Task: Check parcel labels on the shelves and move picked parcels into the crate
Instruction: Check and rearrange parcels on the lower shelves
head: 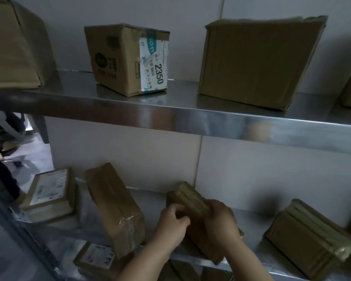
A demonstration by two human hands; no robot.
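A small taped brown parcel (187,196) stands on the lower steel shelf (249,218). Both my hands hold it. My left hand (173,224) grips its left side with curled fingers. My right hand (221,222) wraps over its top and right side, hiding most of it. No label shows on the visible faces. To the left stands a taller taped parcel (114,207), and a flat parcel with a white label (49,189) lies beyond that. Another taped parcel (310,238) sits at the right. No crate is in view.
The upper steel shelf (170,112) carries a box labelled 2350 (128,57), a large plain box (257,61) and a big box (12,47) at the left. A small labelled parcel (95,258) lies at the lower shelf's front. A person's legs (2,159) show at far left.
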